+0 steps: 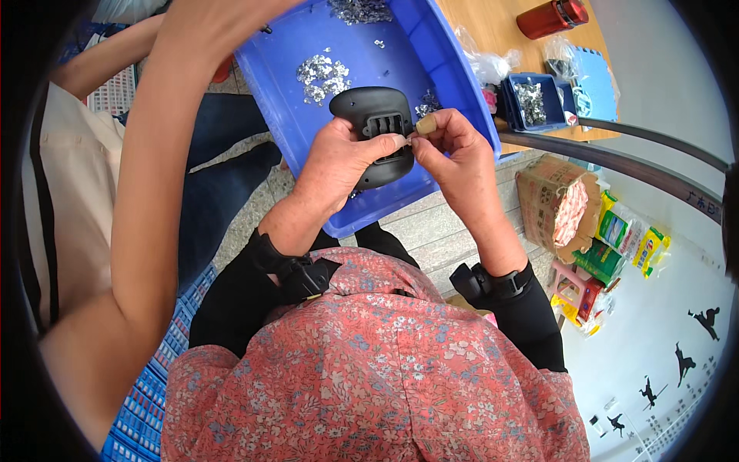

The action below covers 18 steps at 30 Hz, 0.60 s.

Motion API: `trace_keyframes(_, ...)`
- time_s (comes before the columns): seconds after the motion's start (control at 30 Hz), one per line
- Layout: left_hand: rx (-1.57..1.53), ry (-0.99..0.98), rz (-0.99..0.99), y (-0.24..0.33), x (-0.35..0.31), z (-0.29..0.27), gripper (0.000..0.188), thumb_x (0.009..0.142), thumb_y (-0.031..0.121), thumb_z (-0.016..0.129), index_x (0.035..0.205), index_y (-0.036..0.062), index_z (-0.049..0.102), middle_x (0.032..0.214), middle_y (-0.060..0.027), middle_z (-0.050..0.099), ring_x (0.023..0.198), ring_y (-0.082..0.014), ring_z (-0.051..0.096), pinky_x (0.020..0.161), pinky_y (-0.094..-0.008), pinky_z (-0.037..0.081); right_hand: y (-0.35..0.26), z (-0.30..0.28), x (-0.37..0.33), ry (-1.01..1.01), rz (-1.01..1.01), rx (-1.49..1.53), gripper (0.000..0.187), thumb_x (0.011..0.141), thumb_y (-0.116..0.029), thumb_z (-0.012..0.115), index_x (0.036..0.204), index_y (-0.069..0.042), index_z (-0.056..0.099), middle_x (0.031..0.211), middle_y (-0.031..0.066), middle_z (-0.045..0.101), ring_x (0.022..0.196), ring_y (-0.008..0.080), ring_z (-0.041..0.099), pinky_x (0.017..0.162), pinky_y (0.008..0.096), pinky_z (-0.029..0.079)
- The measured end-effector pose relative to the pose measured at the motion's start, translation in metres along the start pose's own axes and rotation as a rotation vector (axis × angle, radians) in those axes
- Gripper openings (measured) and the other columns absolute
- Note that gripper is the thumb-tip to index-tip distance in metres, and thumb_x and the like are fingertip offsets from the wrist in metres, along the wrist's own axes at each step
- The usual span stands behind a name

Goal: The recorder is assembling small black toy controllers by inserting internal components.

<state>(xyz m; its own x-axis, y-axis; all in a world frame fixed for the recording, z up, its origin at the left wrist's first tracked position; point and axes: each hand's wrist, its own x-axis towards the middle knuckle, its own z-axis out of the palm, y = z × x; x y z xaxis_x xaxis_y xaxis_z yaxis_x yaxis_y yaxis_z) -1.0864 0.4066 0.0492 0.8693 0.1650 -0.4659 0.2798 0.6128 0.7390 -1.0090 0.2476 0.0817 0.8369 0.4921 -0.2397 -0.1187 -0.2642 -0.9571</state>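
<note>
My left hand (327, 165) is closed round a black plastic housing (371, 100) with rounded ends and a slotted compartment, its thumb lying across the compartment. At the housing's right edge, my right hand (466, 162) is pinched at the fingertips, close to the left thumb tip. What the pinch holds is too small to make out. One right fingertip wears a tan finger cover (426, 125). Beneath both hands is a blue plastic tray (269, 69). A pile of small shiny metal pieces (323, 78) lies in it beyond the housing.
Another person's bare arm (150, 192) reaches across on the left. A wooden table (477, 19) at the far right bears a red flask (548, 19) and a dark blue bin (550, 104) of metal pieces. A cardboard box (539, 204) stands right; blue crates (146, 400) stand lower left.
</note>
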Motion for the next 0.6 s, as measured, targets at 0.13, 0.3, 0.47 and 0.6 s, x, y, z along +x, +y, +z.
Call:
trace_keyframes(0.13, -0.005, -0.035, -0.041, 0.002, 0.002, 0.002, 0.029, 0.085, 0.007, 0.07, 0.112, -0.0015, 0.063, 0.099, -0.008, 0.069, 0.085, -0.0136, 0.066, 0.075, -0.0292, 0.056, 0.005, -0.009, 0.005, 0.062, -0.016, 0.128, 0.012, 0.085, 0.002, 0.07, 0.093, -0.002, 0.063, 0.084, -0.0014, 0.065, 0.08, 0.0045, 0.059, 0.074, 0.0219, 0.05)
trace_keyframes(0.3, 0.042, -0.05, -0.072, 0.017, -0.005, 0.009, 0.028, 0.086, 0.01, 0.067, 0.112, -0.0011, 0.064, 0.098, -0.0071, 0.068, 0.083, -0.0135, 0.066, 0.074, -0.0293, 0.056, -0.009, -0.011, 0.006, 0.113, -0.203, -0.079, 0.014, 0.086, 0.002, 0.072, 0.094, -0.002, 0.062, 0.087, -0.0013, 0.066, 0.082, 0.0051, 0.06, 0.075, 0.022, 0.05)
trace_keyframes(0.47, 0.082, -0.174, -0.151, 0.026, -0.004, 0.01, 0.027, 0.087, 0.011, 0.067, 0.111, -0.001, 0.065, 0.094, -0.0053, 0.068, 0.081, -0.0118, 0.066, 0.072, -0.0287, 0.056, -0.014, -0.013, 0.009, 0.089, -0.325, -0.29, 0.016, 0.083, 0.002, 0.075, 0.094, -0.002, 0.063, 0.089, 0.001, 0.067, 0.081, 0.0077, 0.061, 0.075, 0.0235, 0.051)
trace_keyframes(0.6, 0.138, -0.207, -0.181, 0.031, -0.003, 0.012, 0.027, 0.087, 0.01, 0.066, 0.111, -0.0011, 0.065, 0.093, -0.0046, 0.068, 0.08, -0.0108, 0.066, 0.072, -0.0275, 0.056, -0.016, -0.017, 0.01, 0.066, -0.474, -0.501, 0.019, 0.08, 0.002, 0.076, 0.093, -0.003, 0.064, 0.089, 0.0051, 0.069, 0.08, 0.0141, 0.066, 0.074, 0.0265, 0.053)
